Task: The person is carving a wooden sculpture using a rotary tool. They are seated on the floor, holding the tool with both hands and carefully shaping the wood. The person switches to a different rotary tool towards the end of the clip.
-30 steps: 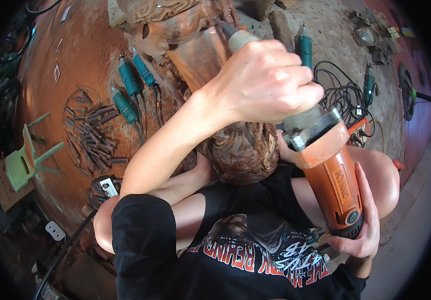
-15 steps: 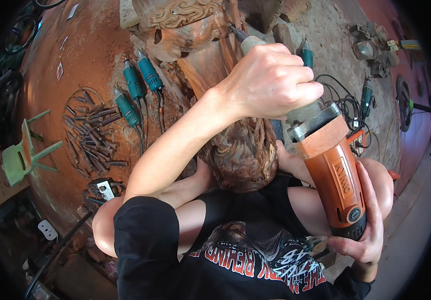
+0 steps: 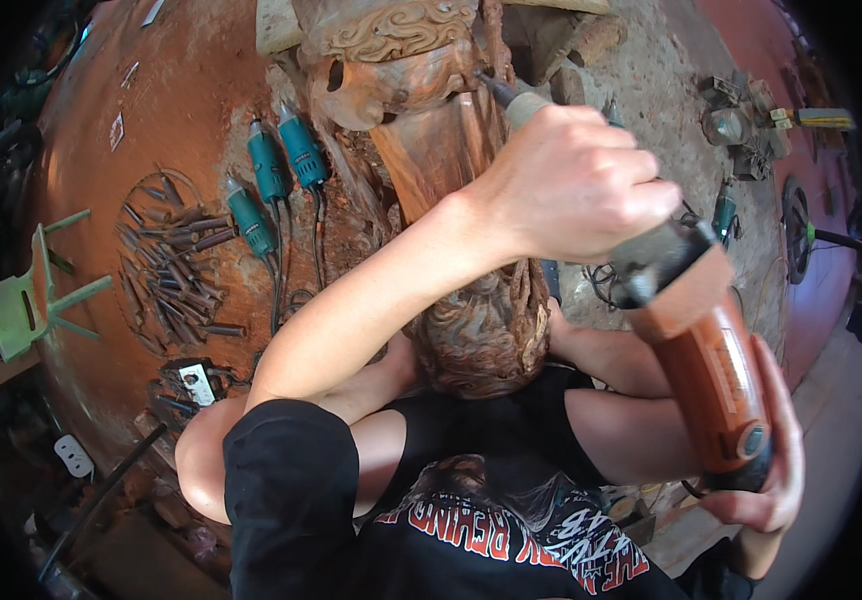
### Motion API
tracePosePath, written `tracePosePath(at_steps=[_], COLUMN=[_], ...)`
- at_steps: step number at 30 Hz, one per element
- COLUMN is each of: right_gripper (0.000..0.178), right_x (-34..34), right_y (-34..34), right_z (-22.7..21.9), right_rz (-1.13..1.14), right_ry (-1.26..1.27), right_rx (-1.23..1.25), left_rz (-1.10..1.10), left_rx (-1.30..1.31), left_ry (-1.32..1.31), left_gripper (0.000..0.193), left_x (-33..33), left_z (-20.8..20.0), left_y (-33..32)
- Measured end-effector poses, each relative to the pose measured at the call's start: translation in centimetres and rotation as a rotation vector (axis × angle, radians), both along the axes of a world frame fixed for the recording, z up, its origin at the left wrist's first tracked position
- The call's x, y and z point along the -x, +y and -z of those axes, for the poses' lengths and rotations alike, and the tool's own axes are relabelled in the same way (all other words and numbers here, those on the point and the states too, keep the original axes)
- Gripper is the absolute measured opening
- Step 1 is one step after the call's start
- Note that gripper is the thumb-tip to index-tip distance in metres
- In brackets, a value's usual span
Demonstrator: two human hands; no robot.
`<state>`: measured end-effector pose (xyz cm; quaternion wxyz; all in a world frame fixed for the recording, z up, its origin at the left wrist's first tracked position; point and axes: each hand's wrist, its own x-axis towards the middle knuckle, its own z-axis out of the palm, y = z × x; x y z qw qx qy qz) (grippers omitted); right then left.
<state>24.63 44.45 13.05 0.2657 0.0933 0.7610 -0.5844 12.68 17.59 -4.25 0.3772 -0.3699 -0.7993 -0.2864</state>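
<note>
The left hand (image 3: 591, 185) and right hand (image 3: 773, 490) lie farther right than before, with the orange power tool (image 3: 713, 370) between them; its body, now blurred, covers the right knee and the orange socket strip beyond the right hand.

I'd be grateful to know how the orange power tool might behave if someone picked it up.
The orange power tool is probably heavy toward its bulky rear, where the right hand supports it. It looks hard-shelled, so it should stay stiff rather than flex. Its rounded body might let it roll a little if laid down.
</note>
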Motion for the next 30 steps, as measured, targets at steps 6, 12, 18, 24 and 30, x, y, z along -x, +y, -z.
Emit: tracePosePath(at_steps=[6, 12, 18, 24, 30], right_gripper=[0.120, 0.131, 0.131, 0.127, 0.131], right_x=[7.6, 2.8, -3.8, -2.1, -0.5], right_y=[0.2, -0.2, -0.3, -1.1, 0.9], right_z=[-10.3, -6.1, 0.4, 1.2, 0.4], right_rz=[-0.254, 0.057, 0.018, -0.034, -0.333], right_ry=[-0.171, -0.028, -0.045, -0.061, 0.054], right_rx=[-0.392, 0.072, -0.151, 0.127, -0.201], left_rz=[-0.195, -0.139, 0.083, 0.088, 0.087], left_rx=[-0.270, -0.210, -0.057, -0.028, -0.041], left_ry=[0.151, 0.125, 0.039, 0.011, -0.020], left_gripper=[0.011, 0.015, 0.008, 0.009, 0.008], left_x=[3.3, 2.2, -0.3, 0.3, 0.9], left_z=[-4.1, -2.9, 0.3, 1.1, 1.0], left_y=[5.0, 3.4, 1.6, 0.4, 0.1])
